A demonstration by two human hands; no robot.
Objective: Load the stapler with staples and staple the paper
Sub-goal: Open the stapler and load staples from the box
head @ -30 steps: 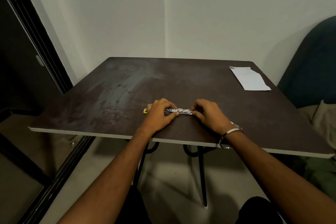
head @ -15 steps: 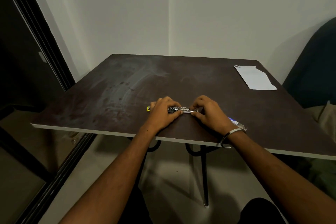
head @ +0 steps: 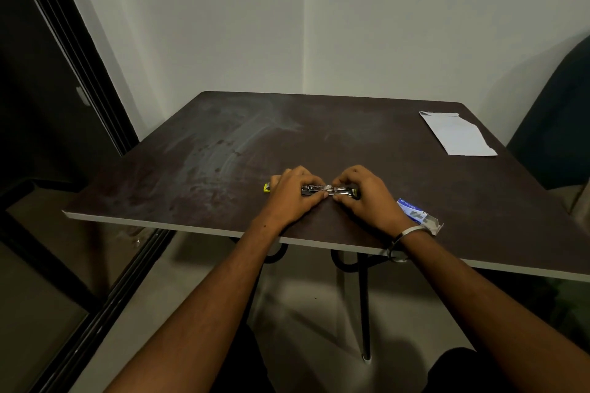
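Both hands meet over the stapler [head: 322,190] near the counter's [head: 351,137] front edge: left hand [head: 292,196] curls around its yellow-tipped end, right hand [head: 365,198] pinches the metal end. A blue staple box [head: 415,212] lies beside the right wrist; paper [head: 456,135] rests well apart, far right.

Dim indoor light, soft shadows, wide-angle distortion

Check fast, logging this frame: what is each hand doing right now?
Left hand: closed, gripping the stapler on the table.
Right hand: closed, pinching the stapler's other end.
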